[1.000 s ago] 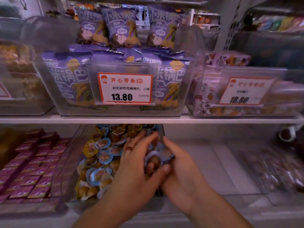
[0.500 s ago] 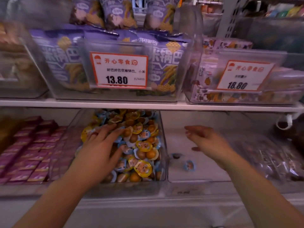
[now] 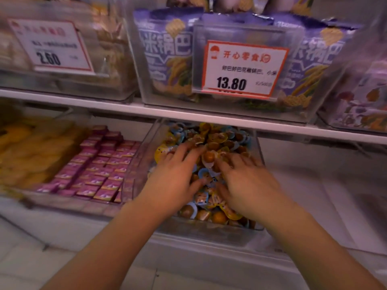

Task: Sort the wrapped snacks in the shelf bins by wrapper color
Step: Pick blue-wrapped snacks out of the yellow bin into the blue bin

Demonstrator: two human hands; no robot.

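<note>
Both hands are laid flat on the pile of small wrapped snacks [image 3: 211, 158] in the clear bin [image 3: 209, 231] on the lower shelf. The left hand [image 3: 173, 181] and right hand [image 3: 249, 185] are spread wide, fingers nearly straight. Nothing is seen to be gripped. Blue and yellow wrappers are mixed together.
</note>
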